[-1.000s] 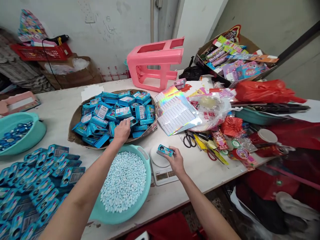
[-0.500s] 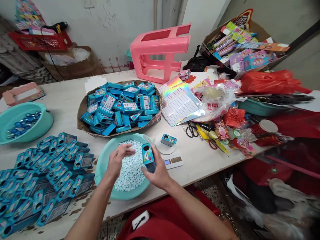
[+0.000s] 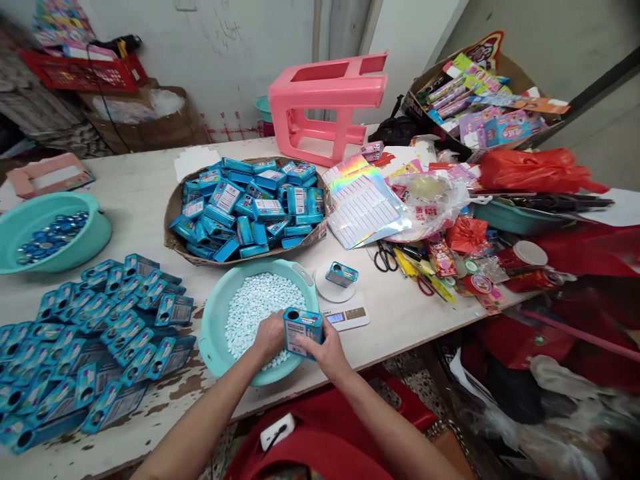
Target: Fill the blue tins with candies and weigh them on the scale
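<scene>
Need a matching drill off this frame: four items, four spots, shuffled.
Items
1. pink stool
2. scissors
3. white pellets
4. nearest blue box

Spots
A. gripped by the right hand, next to the left hand
B. lying on its side at the back
C. in the teal basin
D. lying flat, right of the scale

Pairs: 1-B, 2-D, 3-C, 4-A

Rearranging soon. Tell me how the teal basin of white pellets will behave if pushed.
The teal basin looks like rigid plastic, so it probably slides whole. Its loose white pellets would likely shift and roll. Near the table edge, it might tip.
</scene>
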A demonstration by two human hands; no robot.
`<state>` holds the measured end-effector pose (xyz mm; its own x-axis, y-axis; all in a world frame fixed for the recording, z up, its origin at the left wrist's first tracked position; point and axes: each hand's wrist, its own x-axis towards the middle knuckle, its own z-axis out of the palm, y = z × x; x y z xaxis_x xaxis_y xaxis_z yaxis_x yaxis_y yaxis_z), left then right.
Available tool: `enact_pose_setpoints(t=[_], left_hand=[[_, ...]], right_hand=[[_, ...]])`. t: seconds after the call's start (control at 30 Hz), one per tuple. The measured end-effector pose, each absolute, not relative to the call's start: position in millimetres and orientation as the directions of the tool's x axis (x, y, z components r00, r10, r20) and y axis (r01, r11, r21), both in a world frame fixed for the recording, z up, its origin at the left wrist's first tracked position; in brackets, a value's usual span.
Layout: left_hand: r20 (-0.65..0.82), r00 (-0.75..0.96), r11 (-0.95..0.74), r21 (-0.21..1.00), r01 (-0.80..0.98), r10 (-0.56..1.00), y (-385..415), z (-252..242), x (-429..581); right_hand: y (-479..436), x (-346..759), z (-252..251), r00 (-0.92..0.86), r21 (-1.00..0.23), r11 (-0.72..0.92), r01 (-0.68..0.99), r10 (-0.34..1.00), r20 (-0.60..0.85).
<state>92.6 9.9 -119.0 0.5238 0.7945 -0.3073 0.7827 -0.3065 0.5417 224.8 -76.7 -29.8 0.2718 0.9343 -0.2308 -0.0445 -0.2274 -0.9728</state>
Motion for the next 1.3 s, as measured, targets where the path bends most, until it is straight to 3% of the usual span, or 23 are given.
enact_pose_setpoints(t=[0.13, 0.27, 0.37, 0.47, 0.53, 0.77, 1.0, 1.3], left_hand=[[-0.308, 0.311, -0.020, 0.681, 0.732, 0.899, 13.3, -113.6, 54.3], [-0.353, 0.111, 0.243, 0.809, 0.535, 0.929, 24.8, -92.7, 41.4], [-0.386, 0.059, 0.380, 0.921, 0.086, 0.921, 29.5, -61.4, 45.1], [-0.407, 0.045, 0.387, 0.823, -0.415, 0.912, 31.7, -32.7, 53.2], [-0.412, 0.008, 0.356, 0.777, -0.520, 0.911, 32.8, -22.9, 57.4], [-0.400, -0.065, 0.306, 0.787, -0.536, 0.914, 34.3, -22.7, 62.2], [-0.312, -0.147, 0.225, 0.876, -0.428, 0.939, 38.7, -18.5, 66.2], [-0.320, -0.090, 0.262, 0.882, -0.392, 0.943, 37.9, -18.3, 68.0]], right_hand=[[-60.2, 220.0, -34.4, 0.274, -0.981, -0.178, 0.075, 0.950, -0.151], [-49.9, 207.4, -46.4, 0.273, -0.968, -0.124, 0.219, 0.960, -0.061], [-45.0, 195.8, -54.6, 0.217, -0.927, -0.085, 0.365, 0.976, -0.004], [-41.7, 184.8, -57.2, 0.151, -0.869, -0.029, 0.494, 0.987, 0.053], [-40.4, 179.6, -56.2, 0.127, -0.831, -0.007, 0.556, 0.989, 0.077], [-39.7, 174.8, -50.8, 0.086, -0.746, 0.008, 0.666, 0.992, 0.088], [-37.2, 173.4, -42.9, 0.099, -0.747, -0.006, 0.665, 0.992, 0.080], [-34.5, 177.7, -38.8, 0.117, -0.755, -0.024, 0.656, 0.991, 0.069]])
